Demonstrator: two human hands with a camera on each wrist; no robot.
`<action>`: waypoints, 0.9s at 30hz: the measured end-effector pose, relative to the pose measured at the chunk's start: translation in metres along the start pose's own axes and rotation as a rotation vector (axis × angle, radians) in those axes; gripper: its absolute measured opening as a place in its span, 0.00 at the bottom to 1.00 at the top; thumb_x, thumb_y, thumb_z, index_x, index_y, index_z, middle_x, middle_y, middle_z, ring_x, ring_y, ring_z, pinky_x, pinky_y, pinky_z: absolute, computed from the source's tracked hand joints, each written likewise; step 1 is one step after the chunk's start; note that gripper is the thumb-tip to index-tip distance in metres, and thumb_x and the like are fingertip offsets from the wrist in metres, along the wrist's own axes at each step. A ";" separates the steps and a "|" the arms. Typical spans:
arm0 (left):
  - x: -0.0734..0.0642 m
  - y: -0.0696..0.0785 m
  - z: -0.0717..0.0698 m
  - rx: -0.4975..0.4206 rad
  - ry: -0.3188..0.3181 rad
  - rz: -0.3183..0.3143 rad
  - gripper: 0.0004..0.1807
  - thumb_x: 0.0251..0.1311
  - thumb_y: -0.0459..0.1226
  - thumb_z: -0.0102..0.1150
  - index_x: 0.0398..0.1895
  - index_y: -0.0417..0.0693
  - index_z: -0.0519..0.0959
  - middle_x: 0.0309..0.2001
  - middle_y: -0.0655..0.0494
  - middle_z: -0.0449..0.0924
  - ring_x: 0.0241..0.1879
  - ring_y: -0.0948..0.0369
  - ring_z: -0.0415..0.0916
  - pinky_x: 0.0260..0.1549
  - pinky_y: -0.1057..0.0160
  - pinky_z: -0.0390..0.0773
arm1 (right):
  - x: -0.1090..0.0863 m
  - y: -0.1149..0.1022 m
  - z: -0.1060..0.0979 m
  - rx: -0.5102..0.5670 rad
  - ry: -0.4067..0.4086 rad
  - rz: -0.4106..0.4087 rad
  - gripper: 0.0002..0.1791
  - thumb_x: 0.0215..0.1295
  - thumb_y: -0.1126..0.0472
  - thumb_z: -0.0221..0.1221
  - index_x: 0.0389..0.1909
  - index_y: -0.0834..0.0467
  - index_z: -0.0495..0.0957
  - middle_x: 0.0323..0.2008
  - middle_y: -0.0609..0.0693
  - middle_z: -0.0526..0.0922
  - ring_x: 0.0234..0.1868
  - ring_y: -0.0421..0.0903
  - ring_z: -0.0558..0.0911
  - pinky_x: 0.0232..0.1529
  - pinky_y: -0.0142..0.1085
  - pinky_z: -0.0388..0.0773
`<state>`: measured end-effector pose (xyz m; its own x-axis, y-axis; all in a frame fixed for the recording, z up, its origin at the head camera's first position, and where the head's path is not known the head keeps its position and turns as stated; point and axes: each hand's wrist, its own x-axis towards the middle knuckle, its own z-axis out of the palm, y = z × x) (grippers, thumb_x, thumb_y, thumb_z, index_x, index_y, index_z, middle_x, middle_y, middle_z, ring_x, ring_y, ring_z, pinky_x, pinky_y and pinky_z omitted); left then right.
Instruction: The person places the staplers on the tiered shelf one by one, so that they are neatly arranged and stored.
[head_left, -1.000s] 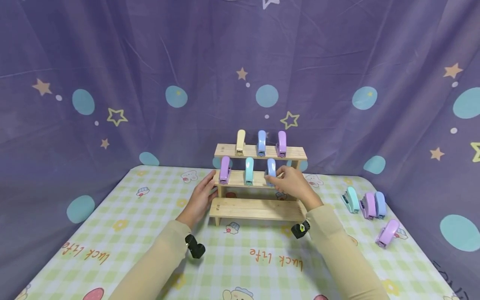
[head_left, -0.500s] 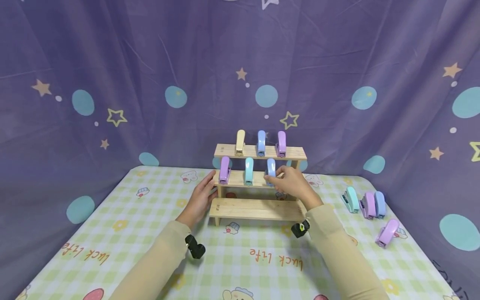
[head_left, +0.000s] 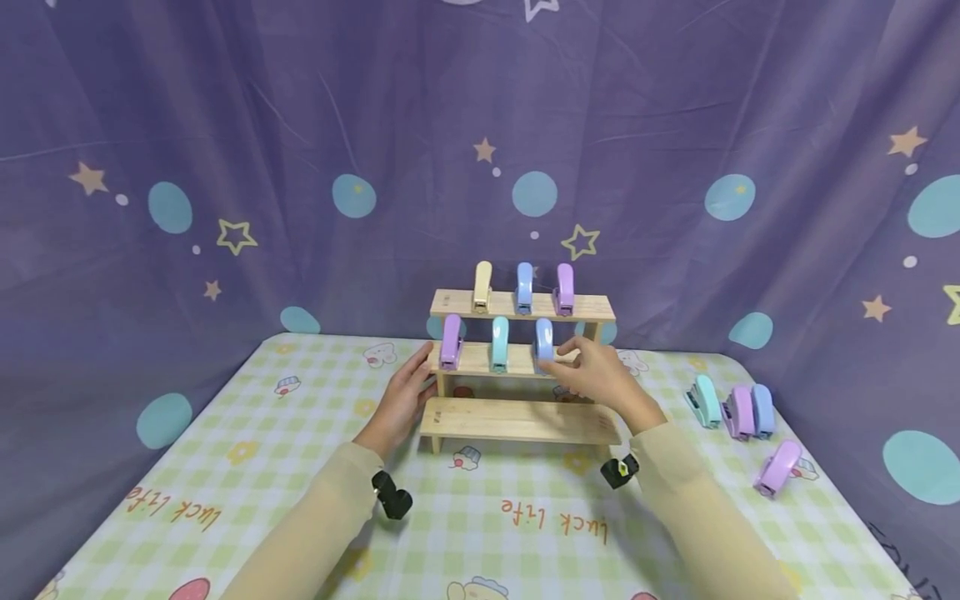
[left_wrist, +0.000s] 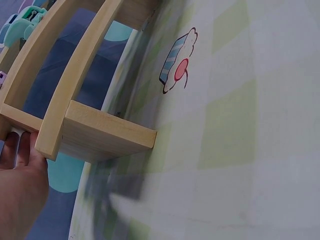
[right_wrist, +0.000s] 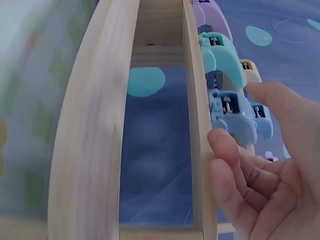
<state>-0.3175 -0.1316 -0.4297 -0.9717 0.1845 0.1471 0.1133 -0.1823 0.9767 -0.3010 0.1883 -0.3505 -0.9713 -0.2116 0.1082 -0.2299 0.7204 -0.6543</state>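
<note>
A three-tier wooden stand (head_left: 517,419) stands at the back of the table. On its middle tier are a purple stapler (head_left: 451,340), a mint stapler (head_left: 499,340) and a blue stapler (head_left: 543,337), all upright. My right hand (head_left: 597,375) is beside that blue stapler, thumb and fingers apart; in the right wrist view the fingertips (right_wrist: 223,145) are right at the shelf edge below the blue stapler (right_wrist: 242,120). My left hand (head_left: 402,400) touches the left end of the middle tier with extended fingers, which the left wrist view shows at the board's end.
Cream (head_left: 482,283), blue (head_left: 524,285) and purple (head_left: 565,287) staplers stand on the top tier. At the table's right are a mint stapler (head_left: 704,400), purple (head_left: 739,410) and blue (head_left: 762,408) ones side by side, and another purple stapler (head_left: 780,467) nearer. A purple curtain (head_left: 420,108) hangs behind.
My right hand has loosened from the blue stapler on the middle tier and shifted slightly right and down. The left hand stays at the stand's left end.
</note>
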 end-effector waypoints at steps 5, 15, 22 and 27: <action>0.001 -0.001 0.000 -0.004 0.002 0.010 0.29 0.82 0.40 0.37 0.81 0.48 0.50 0.77 0.47 0.54 0.72 0.46 0.56 0.73 0.50 0.58 | -0.012 0.010 -0.012 -0.019 0.008 0.015 0.35 0.65 0.34 0.61 0.57 0.59 0.75 0.26 0.48 0.84 0.26 0.49 0.84 0.29 0.41 0.82; 0.001 -0.001 0.001 -0.022 0.002 0.005 0.29 0.81 0.40 0.38 0.81 0.49 0.51 0.76 0.48 0.55 0.72 0.47 0.57 0.72 0.50 0.60 | -0.031 0.044 -0.039 -0.028 0.046 0.026 0.32 0.66 0.36 0.61 0.56 0.59 0.76 0.29 0.50 0.85 0.26 0.46 0.83 0.27 0.39 0.82; 0.000 -0.001 0.001 0.000 0.004 0.027 0.29 0.81 0.40 0.38 0.81 0.46 0.50 0.78 0.50 0.49 0.74 0.49 0.54 0.73 0.52 0.58 | -0.051 0.066 -0.064 -0.065 0.068 0.064 0.32 0.68 0.37 0.59 0.56 0.61 0.76 0.28 0.49 0.85 0.26 0.45 0.83 0.27 0.39 0.84; 0.000 0.000 0.002 0.004 0.011 0.024 0.29 0.81 0.40 0.38 0.81 0.47 0.50 0.79 0.49 0.49 0.74 0.48 0.54 0.73 0.52 0.58 | -0.071 0.083 -0.083 -0.099 0.090 0.102 0.34 0.69 0.36 0.58 0.56 0.62 0.75 0.28 0.49 0.85 0.26 0.44 0.83 0.26 0.37 0.84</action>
<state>-0.3168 -0.1300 -0.4297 -0.9709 0.1700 0.1686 0.1370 -0.1830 0.9735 -0.2561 0.3183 -0.3508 -0.9904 -0.0775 0.1143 -0.1303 0.7974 -0.5892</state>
